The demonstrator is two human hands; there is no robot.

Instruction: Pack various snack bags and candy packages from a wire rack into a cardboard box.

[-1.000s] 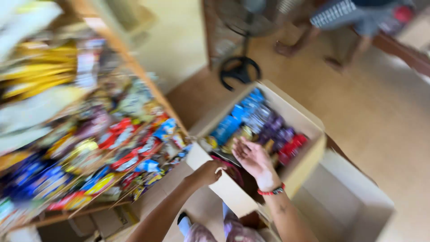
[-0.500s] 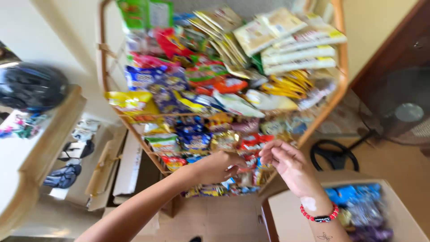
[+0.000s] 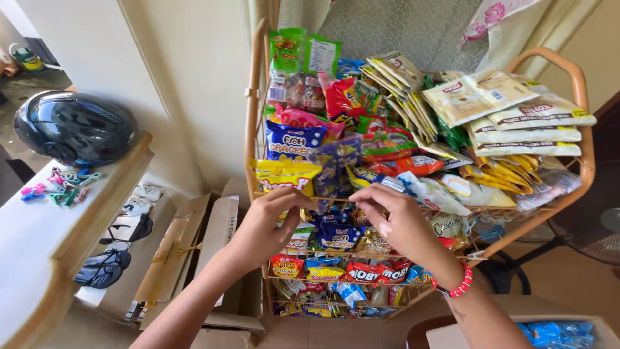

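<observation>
A wire rack (image 3: 253, 123) with an orange frame holds many hanging snack packets in several rows. Both my hands are raised to its middle rail. My left hand (image 3: 266, 226) pinches the rail area beside a yellow snack bag (image 3: 284, 176). My right hand (image 3: 395, 220), with a red bead bracelet on its wrist, has its fingertips closed on the lower edge of a hanging blue and purple packet strip (image 3: 334, 169). Blue cracker bags (image 3: 294, 141) hang just above, and red packets (image 3: 374, 271) sit on the row below my hands.
A black helmet (image 3: 74, 126) and coloured clothes pegs (image 3: 55, 190) lie on a white ledge at left. Flattened cardboard (image 3: 194, 245) and sandals (image 3: 123, 229) are on the floor below. A box with blue packets (image 3: 555, 333) shows at bottom right, a fan base (image 3: 591, 226) beside it.
The view swung from the open cardboard box of packets on the floor up to the rack. Both hands rose from the box to the rack's middle rail, bringing the blue packet strip.
</observation>
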